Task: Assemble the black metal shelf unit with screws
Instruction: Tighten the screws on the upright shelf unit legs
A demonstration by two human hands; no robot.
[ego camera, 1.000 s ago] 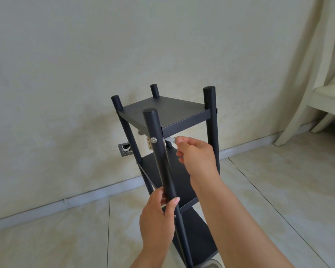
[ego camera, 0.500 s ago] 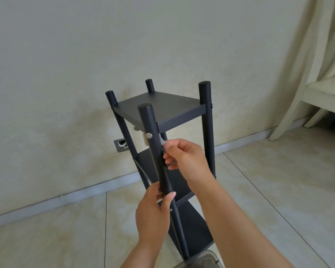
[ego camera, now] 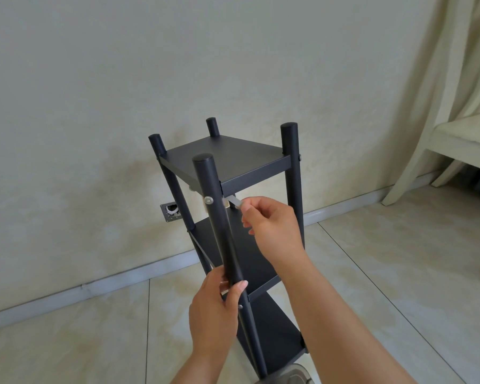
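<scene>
Swung back up and to the right since half a second ago, the right hand pinches a small silvery wrench between thumb and fingertips, its far end hidden behind the near post, just beside the pale screw head under the top shelf. The left hand wraps that post lower down, thumb across the front, as it did before. Black shelf unit stands on the tiled floor near the wall, three shelves between four posts. My guess is this screw is being tightened: best to keep the wrench seated square, turn in short arcs, and let the left hand hold the post against twisting so the shelf edge stays flush. Posts are smooth, matte round tubes with capped tops, slippery to hold; shelves are thin flat metal sheets with folded edges. A second small screw shows lower on the same post.
</scene>
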